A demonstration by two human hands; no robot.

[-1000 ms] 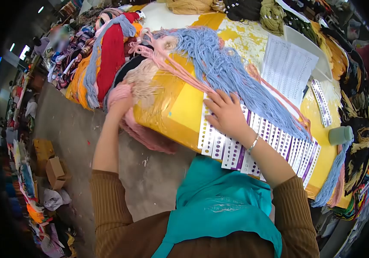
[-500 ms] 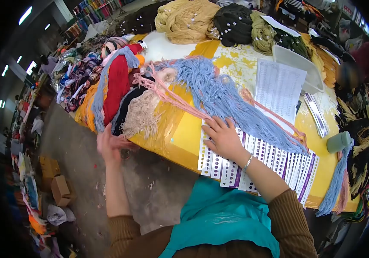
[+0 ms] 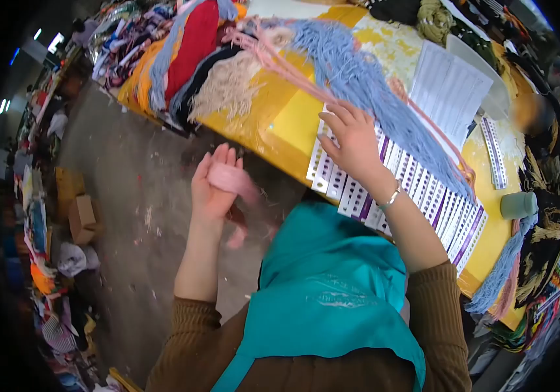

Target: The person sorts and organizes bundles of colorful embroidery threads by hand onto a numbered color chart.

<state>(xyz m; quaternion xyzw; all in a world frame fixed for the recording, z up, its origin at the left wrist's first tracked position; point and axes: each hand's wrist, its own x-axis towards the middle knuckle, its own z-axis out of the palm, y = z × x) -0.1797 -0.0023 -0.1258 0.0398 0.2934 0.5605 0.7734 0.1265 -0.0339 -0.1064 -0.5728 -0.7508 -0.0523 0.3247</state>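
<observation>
- left hand (image 3: 207,197): palm turned up, fingers loosely extended, not clenched; pink yarn (image 3: 229,178) carried across palm, loose end hanging, blurred. held off the table (image 3: 289,117), out past its near edge, above the floor.
- right hand (image 3: 360,149): palm down, fingers spread, placed over the left end of the punched cards (image 3: 417,186); fingertips at the lower end of the pink strands (image 3: 293,77). whether strands are pinched: cannot tell.
- punched cards: overlapped in a row along near edge, toward near right corner.
- blue yarn (image 3: 365,78): laid just beyond cards, partly over their far ends.
- cream yarn (image 3: 227,85): at near edge, left part, beside dark yarn (image 3: 195,88); red yarn (image 3: 192,49) farther left.
- printed sheet (image 3: 449,88): beyond blue yarn, white tray (image 3: 482,72) partly behind it.
- single card (image 3: 493,153) and green container (image 3: 518,205): near right edge, container upright.
</observation>
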